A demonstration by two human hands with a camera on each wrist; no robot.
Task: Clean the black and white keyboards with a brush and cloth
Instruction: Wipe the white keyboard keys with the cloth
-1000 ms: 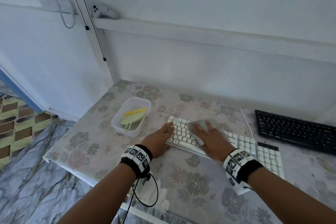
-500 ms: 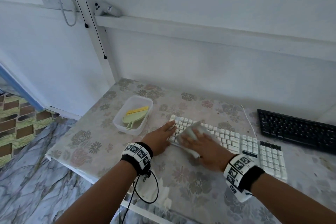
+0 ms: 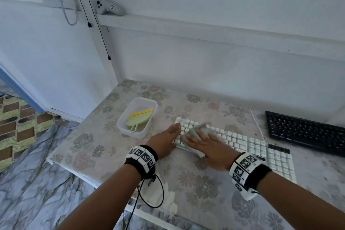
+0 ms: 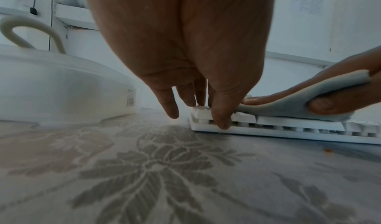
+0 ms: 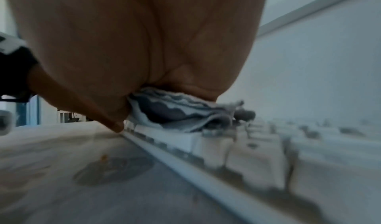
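The white keyboard (image 3: 244, 142) lies across the flowered table, and the black keyboard (image 3: 306, 132) sits at the far right. My right hand (image 3: 203, 140) lies flat on a grey-green cloth (image 3: 204, 129) and presses it onto the keys near the white keyboard's left end. In the right wrist view the cloth (image 5: 181, 113) is bunched under my palm. My left hand (image 3: 168, 134) rests with straight fingers on the left corner of the white keyboard (image 4: 288, 129), its thumb against the front edge. A green brush with yellow bristles (image 3: 139, 119) lies in a clear plastic tub (image 3: 122, 129) to the left.
The table's left edge (image 3: 61, 155) drops to a marble floor. A wall with a ledge (image 3: 205, 24) closes the back. A white controller (image 3: 110, 7) sits on that ledge. A thin white cable (image 3: 255, 123) runs between the two keyboards.
My right hand has slid the cloth leftward along the white keyboard, close to my left hand. My left hand has stayed on the keyboard's left end.
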